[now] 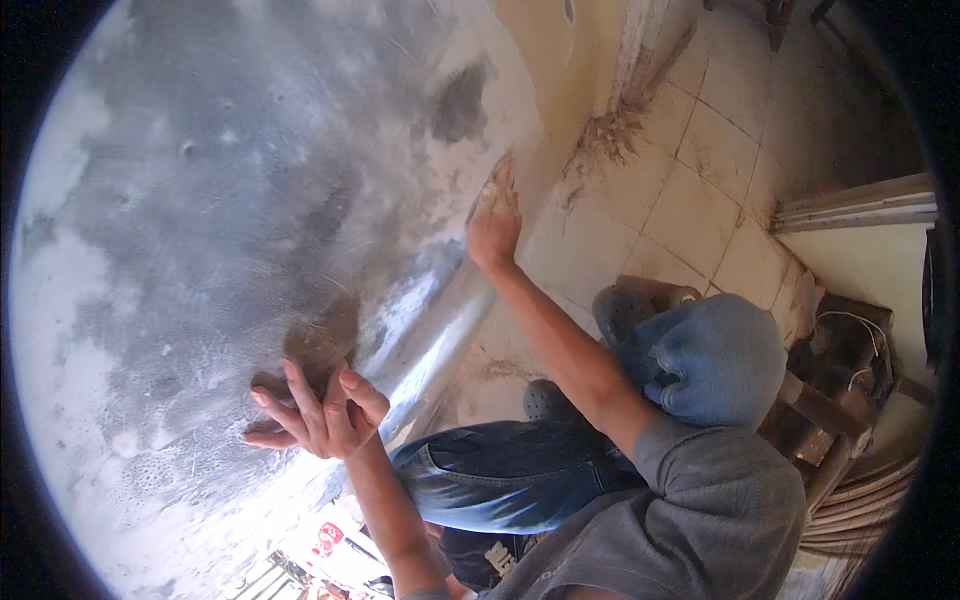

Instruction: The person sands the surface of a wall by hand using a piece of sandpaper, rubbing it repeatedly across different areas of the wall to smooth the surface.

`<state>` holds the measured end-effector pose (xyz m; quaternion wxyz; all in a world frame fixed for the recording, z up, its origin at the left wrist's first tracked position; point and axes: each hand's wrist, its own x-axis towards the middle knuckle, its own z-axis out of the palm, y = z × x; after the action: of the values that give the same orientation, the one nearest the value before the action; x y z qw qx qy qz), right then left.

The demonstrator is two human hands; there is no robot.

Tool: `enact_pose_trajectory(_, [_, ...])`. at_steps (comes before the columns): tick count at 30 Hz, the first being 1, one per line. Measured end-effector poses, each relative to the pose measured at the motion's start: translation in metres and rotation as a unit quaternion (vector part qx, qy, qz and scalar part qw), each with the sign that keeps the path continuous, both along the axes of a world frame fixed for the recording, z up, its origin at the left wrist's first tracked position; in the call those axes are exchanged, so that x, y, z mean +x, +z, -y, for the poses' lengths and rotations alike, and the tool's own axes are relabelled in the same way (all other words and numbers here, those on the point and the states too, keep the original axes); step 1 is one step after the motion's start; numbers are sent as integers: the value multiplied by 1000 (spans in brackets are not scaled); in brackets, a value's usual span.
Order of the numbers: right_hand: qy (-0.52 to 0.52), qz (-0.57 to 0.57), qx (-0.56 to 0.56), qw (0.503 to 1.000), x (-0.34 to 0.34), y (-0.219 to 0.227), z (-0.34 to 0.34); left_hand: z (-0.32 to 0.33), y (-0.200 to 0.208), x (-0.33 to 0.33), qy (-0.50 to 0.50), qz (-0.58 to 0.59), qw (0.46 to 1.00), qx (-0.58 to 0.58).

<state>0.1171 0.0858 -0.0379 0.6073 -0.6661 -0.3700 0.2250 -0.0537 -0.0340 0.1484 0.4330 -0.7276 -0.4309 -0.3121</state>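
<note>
Loosely, the left hand (332, 424) spreads its fingers wide by the grey surface (240, 210) filling the left side, contact unclear; the right hand (494, 226), fingers together, touches its edge. Beyond: jeans (505, 480), shoes (622, 315), tiles (625, 190).

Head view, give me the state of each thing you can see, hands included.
Grey-and-white surface: patchy, scuffed.
Left hand: open, fingers spread by the surface; contact unclear.
Right hand: open, fingers together, at the surface's edge.
Tiled floor: stained.
Jeans: faded, bent at the knees.
</note>
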Motion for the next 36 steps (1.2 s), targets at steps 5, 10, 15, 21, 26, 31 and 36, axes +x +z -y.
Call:
enact_pose_trajectory(5, [7,55,78,995,-2,48,-4,5,0,-8,10,1,1000,-7])
enact_pose_trajectory(10, [0,73,8,997,19,-7,-4,-2,-2,3,-13,19,1000,0])
enact_pose_trajectory(15, [66,47,142,987,2,68,3,10,-2,-10,2,18,1000,-6])
enact_pose_trajectory(21, [25,135,-50,989,8,17,10,0,-4,-1,0,26,1000,-14])
enact_pose_trajectory(26, [76,83,170,979,-10,100,16,7,1,-9,7,19,1000,-4])
enact_pose_trajectory(31, [56,160,84,982,4,66,19,-2,-3,2,8,32,999,5])
enact_pose_trajectory(36, [59,147,164,974,-9,104,20,7,0,-3,23,45,999,-6])
